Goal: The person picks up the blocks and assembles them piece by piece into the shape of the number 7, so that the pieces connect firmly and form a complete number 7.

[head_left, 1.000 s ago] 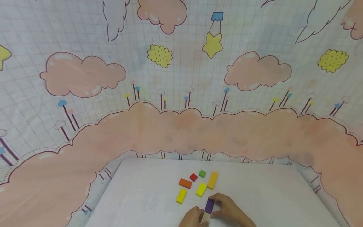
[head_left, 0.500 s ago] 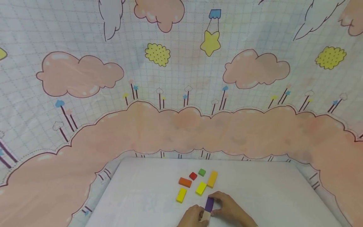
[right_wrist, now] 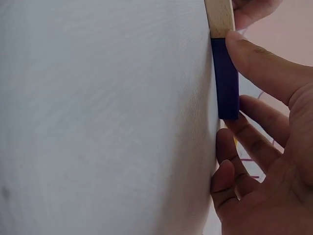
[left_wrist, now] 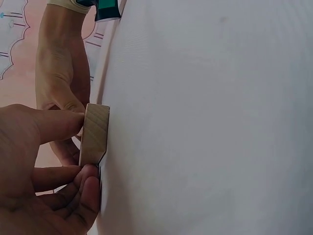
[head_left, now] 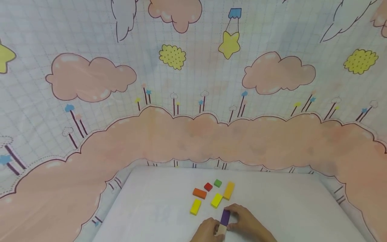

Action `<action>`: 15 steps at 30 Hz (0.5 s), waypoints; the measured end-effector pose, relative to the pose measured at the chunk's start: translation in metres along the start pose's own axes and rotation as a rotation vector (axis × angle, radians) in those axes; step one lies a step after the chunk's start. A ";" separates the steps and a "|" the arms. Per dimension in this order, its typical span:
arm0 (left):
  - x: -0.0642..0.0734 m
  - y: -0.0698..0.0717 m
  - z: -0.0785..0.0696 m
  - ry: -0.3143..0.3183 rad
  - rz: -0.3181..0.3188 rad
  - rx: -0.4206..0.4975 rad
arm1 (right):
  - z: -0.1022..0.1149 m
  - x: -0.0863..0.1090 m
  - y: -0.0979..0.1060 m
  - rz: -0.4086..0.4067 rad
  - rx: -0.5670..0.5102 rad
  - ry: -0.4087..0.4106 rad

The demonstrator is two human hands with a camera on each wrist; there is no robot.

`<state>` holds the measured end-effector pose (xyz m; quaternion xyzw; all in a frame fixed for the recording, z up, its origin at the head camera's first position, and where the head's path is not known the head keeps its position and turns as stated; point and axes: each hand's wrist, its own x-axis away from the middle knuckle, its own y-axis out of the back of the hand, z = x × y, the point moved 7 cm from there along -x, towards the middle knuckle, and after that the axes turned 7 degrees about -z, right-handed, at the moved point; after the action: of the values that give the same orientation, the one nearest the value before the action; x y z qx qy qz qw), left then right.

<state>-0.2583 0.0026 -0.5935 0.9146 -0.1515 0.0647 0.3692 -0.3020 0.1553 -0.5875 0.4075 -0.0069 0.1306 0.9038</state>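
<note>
A purple block [head_left: 225, 217] and a plain wooden block [head_left: 222, 230] lie end to end on the white table near its front edge. My left hand [head_left: 207, 230] pinches the wooden block between thumb and fingers; its grain shows in the left wrist view. On the other side, my right hand [head_left: 247, 222] holds the purple block, thumb near the joint and fingers at the far end. In the right wrist view the ends of the purple block [right_wrist: 226, 78] and the wooden block [right_wrist: 219, 18] meet.
Beyond the hands on the white table [head_left: 145, 208] lie two yellow blocks [head_left: 195, 206], an orange block [head_left: 200, 193], a red block [head_left: 208, 187], a green block [head_left: 217, 183] and a longer amber block [head_left: 228, 190]. Patterned cloth [head_left: 187, 137] hangs behind.
The head view has shifted slightly. Both hands keep their hold on the two blocks, and the loose blocks stay where they were.
</note>
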 end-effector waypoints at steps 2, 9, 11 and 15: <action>0.000 0.000 -0.001 -0.003 0.002 0.005 | -0.001 0.000 0.001 -0.012 0.007 0.001; 0.000 -0.005 0.000 0.021 0.019 0.020 | -0.005 0.001 -0.002 0.005 -0.009 0.005; 0.001 -0.004 0.002 0.023 0.009 0.033 | -0.004 0.001 -0.003 0.008 -0.011 0.036; 0.002 0.001 0.003 -0.015 -0.039 0.045 | -0.002 0.001 -0.003 -0.003 -0.002 0.113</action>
<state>-0.2571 -0.0008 -0.5943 0.9259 -0.1350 0.0541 0.3487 -0.3005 0.1552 -0.5905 0.3986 0.0448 0.1519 0.9034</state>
